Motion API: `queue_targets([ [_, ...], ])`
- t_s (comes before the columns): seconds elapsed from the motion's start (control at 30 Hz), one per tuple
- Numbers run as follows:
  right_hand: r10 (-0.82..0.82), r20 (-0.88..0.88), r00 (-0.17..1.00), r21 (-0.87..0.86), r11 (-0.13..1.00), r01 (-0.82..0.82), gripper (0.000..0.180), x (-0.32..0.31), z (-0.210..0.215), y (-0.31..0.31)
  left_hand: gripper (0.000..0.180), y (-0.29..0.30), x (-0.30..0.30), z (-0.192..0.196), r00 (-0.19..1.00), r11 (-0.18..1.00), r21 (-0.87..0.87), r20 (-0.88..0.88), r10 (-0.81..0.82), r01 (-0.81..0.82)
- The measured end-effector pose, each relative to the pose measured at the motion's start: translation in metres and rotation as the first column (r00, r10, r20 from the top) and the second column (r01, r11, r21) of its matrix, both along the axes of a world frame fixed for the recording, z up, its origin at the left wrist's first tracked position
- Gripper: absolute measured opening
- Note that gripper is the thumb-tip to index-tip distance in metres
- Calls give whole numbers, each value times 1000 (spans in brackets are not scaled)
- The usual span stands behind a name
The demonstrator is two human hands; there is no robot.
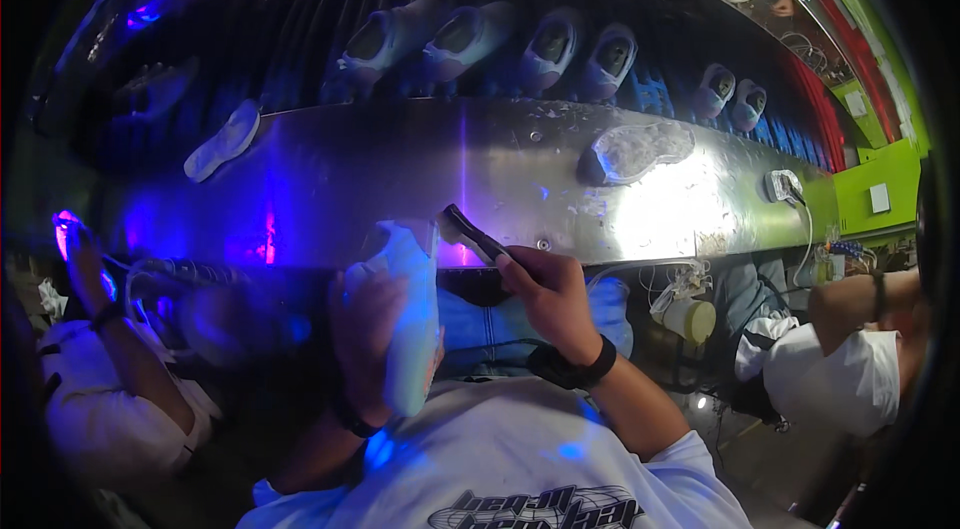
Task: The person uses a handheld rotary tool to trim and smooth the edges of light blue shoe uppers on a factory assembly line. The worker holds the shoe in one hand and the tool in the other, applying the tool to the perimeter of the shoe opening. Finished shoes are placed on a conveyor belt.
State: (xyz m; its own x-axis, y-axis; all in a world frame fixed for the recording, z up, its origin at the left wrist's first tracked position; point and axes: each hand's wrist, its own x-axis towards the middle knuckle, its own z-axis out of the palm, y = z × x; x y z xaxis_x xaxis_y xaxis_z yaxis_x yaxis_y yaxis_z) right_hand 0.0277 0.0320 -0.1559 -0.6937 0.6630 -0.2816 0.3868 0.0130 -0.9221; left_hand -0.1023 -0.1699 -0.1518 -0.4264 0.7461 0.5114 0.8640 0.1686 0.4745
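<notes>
My left hand is wrapped around a pale shoe sole, which it holds upright over my lap, just short of the metal bench. Blue light tints the sole, and the hand is slightly blurred. In my right hand is a brush with a dark handle, gripped between thumb and fingers. The brush head points up and left, a little apart from the sole's upper end. Part of my left fingers is hidden behind the sole.
A steel bench runs across in front of me. On it lie a white sole and a whitish sole-shaped piece. Several shoes stand on the dark conveyor beyond. Co-workers sit at left and right. A corded socket sits far right.
</notes>
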Motion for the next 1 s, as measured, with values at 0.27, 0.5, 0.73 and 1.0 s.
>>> queue_targets([
  [0.27, 18, -24, 1000, -112, 993, -21, 27, 7, -6, -13, 76, -2, 4, -9, 1000, 997, 72, -3, 11, -11],
  [0.5, 59, -72, 996, -185, 980, -71, 27, 32, 0, -31, 77, -7, 3, -10, 1000, 999, 50, 15, 0, 0],
  [0.73, 91, -120, 989, 243, 968, -60, 26, 13, 5, -21, 74, -6, 4, -10, 1000, 996, 90, 4, 11, -11],
  [1.0, 217, -9, 976, -150, 965, -216, 28, 41, 42, -26, 69, -6, 4, 0, 1000, 999, 44, -5, 21, -21],
])
